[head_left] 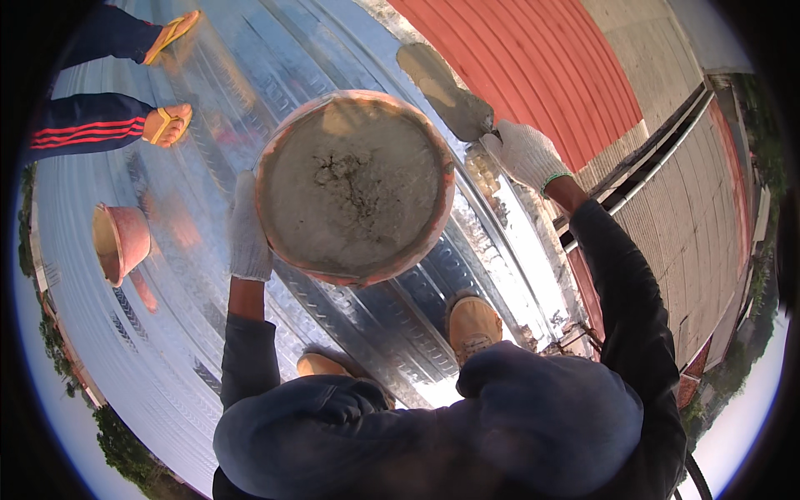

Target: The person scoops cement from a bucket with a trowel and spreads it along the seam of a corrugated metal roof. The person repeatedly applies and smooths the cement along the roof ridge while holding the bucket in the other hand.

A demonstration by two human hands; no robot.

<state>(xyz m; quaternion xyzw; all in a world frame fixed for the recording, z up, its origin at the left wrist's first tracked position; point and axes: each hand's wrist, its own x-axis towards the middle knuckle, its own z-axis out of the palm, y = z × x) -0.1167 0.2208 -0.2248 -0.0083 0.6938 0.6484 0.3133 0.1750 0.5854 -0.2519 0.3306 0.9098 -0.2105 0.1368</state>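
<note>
A large round reddish bucket (451, 187) full of wet grey mortar (287, 208) stands in front of me, its surface lumpy and cracked in the middle. My left hand (250, 229), in a white knit glove, grips the left side of the bucket, its fingertips partly hidden. To the right of the bucket, my gloved right hand (527, 157) is closed on a trowel (477, 123) at the ledge. The trowel's grey blade merges with a long patch of mortar (433, 79), so I cannot tell exactly where it ends.
Shiny ribbed metal sheeting (192, 308) lies underfoot. A small pink bucket (129, 237) tilts at the left. Another person's feet in yellow flip-flops (170, 125) stand at the upper left. Red corrugated roofing (533, 75) and grey roofs (683, 217) lie beyond the ledge.
</note>
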